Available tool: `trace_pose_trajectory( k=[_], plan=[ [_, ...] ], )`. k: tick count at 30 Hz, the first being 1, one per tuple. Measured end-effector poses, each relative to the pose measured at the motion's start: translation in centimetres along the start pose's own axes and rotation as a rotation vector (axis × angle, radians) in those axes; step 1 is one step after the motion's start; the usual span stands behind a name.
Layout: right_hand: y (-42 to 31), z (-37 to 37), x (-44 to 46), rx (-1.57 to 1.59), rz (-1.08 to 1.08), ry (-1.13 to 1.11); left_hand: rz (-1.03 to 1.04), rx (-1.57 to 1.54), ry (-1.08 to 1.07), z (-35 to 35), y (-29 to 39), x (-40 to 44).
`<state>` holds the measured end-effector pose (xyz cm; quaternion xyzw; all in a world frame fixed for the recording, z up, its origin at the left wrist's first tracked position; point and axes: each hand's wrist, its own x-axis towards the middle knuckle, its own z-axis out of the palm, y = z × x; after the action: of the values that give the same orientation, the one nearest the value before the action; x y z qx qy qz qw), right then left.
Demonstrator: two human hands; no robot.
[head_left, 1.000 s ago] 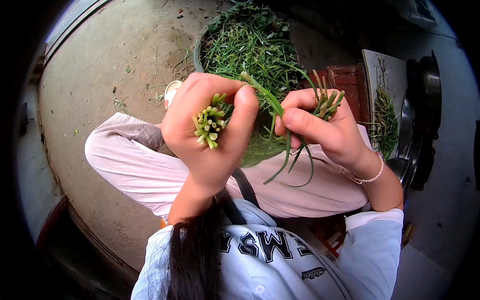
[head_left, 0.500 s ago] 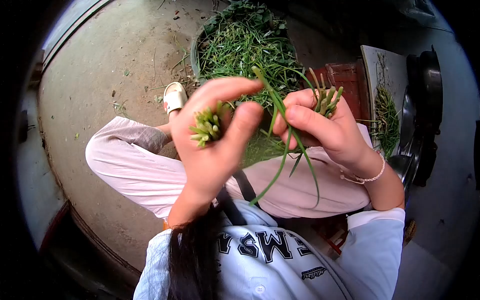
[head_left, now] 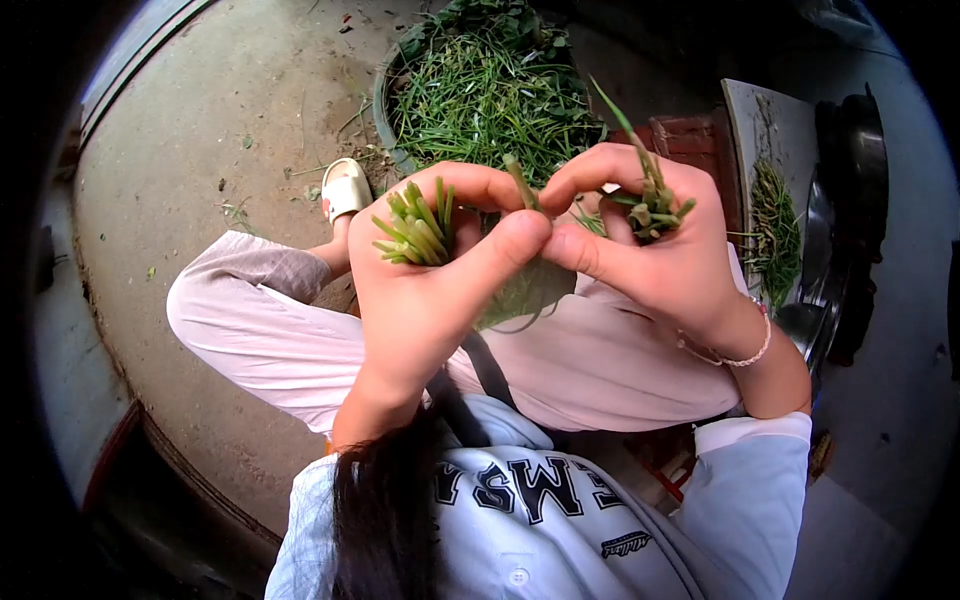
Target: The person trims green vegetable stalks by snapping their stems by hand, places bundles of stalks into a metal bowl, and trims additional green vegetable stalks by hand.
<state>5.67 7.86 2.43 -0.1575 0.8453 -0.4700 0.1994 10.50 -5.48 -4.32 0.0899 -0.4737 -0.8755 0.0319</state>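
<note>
My left hand (head_left: 430, 255) is wrapped round a bundle of green stems (head_left: 418, 228), their cut ends pointing up. Its thumb and forefinger pinch a single green stalk (head_left: 520, 182) in front of my chest. Touching those fingertips are the thumb and forefinger of my right hand (head_left: 655, 255). The curled fingers of that hand hold a smaller bunch of stalk ends (head_left: 655, 212), with one longer blade sticking up. The lower parts of both bunches are hidden by my hands.
A round tub (head_left: 384, 115) heaped with cut greens (head_left: 490, 100) stands on the floor ahead. At the right, a pale board (head_left: 745, 125) bears more greens (head_left: 773, 235), beside dark pans (head_left: 858, 180). A sandal (head_left: 345, 190) is by my left knee.
My left thumb and forefinger have closed on the stalk, and the fingertips of both hands have come together. The long leaves that hung from my right hand no longer show there.
</note>
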Motion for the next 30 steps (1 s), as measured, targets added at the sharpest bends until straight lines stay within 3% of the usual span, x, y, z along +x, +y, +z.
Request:
trace_pose_trajectory(
  k=[2, 4, 11, 17, 20, 22, 23, 26, 30],
  plan=[
    [0.3, -0.3, 0.1, -0.03, -0.097, -0.023, -0.004, 0.004, -0.01, 0.0, -0.1, 0.0],
    [-0.5, -0.3, 0.0, 0.035, 0.062, -0.053, -0.01, 0.011, -0.021, 0.0, -0.1, -0.1],
    [0.6, -0.1, 0.1, 0.235, 0.028, -0.09, 0.024, 0.115, -0.056, 0.2, 0.3, -0.3],
    [0.0, -0.3, 0.0, 0.36, 0.169, -0.109, 0.095, 0.151, -0.077, 0.3, 0.1, -0.2],
    [-0.2, -0.7, 0.0, 0.095, 0.076, -0.11, 0.021, 0.145, -0.069, 0.3, 0.5, -0.4],
    [0.7, -1.2, 0.4, -0.321, -0.338, -0.023, -0.043, 0.148, -0.058, 0.3, 0.4, -0.4],
    [0.7, -1.3, 0.6, -0.387, -0.378, 0.03, -0.033, 0.145, -0.066, 0.3, 0.1, -0.4],
    [0.8, -1.3, 0.8, -0.398, -0.447, 0.081, -0.082, 0.141, -0.081, 0.4, 0.5, -0.6],
    [0.6, -1.6, 1.2, -0.331, -0.286, 0.309, -0.118, 0.129, -0.104, 0.5, 0.3, -0.8]
  ],
)
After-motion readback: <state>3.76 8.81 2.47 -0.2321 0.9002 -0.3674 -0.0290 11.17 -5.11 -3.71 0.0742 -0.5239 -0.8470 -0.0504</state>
